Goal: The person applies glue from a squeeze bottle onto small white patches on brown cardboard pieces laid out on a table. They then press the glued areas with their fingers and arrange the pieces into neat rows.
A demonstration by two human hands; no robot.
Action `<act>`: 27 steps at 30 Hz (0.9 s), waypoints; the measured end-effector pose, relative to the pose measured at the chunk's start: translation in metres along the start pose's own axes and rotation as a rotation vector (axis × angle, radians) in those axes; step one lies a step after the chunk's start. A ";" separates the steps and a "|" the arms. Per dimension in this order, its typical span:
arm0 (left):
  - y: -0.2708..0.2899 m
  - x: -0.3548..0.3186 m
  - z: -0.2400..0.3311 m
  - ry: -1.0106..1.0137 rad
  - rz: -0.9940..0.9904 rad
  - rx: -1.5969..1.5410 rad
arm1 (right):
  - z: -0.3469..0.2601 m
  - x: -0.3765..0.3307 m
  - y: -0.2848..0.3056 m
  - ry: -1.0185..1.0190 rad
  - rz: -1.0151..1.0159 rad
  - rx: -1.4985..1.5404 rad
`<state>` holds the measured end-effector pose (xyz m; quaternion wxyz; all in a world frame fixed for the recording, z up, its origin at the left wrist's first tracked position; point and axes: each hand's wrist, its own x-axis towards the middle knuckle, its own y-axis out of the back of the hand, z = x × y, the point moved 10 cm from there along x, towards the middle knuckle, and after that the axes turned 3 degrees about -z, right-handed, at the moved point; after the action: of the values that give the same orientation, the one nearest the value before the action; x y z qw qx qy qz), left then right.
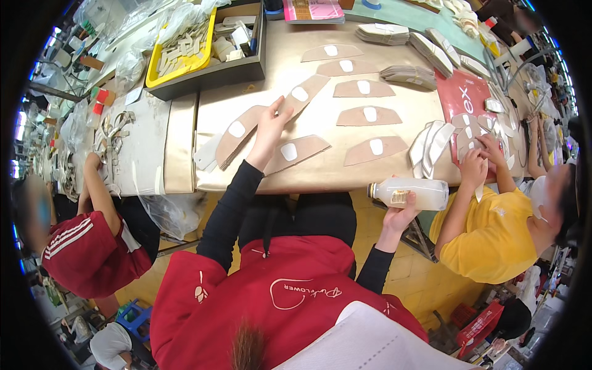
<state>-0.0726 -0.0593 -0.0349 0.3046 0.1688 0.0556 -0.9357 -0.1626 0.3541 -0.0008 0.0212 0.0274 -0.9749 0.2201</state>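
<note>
My left hand (269,128) pinches the near end of a beige curved cut piece (313,87) with a white patch; the piece slants over the table. Beside that hand lies a fanned stack of similar beige pieces (229,143), and another single patched piece (308,152) is to its right. In my right hand (401,217), at the table's front edge, is a translucent plastic bottle (425,193) lying on its side, with pale contents low in it. A column of separate patched pieces (369,115) runs across the table between the hands and the far side.
A dark box (256,68) holding a yellow tray (152,75) of small pieces stands at far left. Stacked cut pieces (382,34) lie at far right. A co-worker in yellow (493,234) handles pieces over a red sheet (453,92); another in red (92,253) sits left.
</note>
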 end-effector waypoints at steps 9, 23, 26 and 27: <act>-0.001 -0.102 0.011 -0.386 0.161 0.755 | 0.009 -0.008 -0.033 -0.059 -0.165 0.007; 0.003 -0.144 0.021 -0.496 0.143 0.636 | -0.012 -0.008 -0.121 0.088 -0.421 -0.050; -0.004 -0.150 0.022 -0.513 0.080 0.394 | -0.017 -0.007 -0.111 0.100 -0.354 -0.064; -0.007 -0.153 0.023 -0.529 0.085 0.334 | -0.019 -0.006 -0.110 0.106 -0.364 -0.055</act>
<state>0.0330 0.0259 0.0406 0.3154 -0.0304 -0.1871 -0.9298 -0.1491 0.2638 0.0633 0.1128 0.1913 -0.9569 0.1873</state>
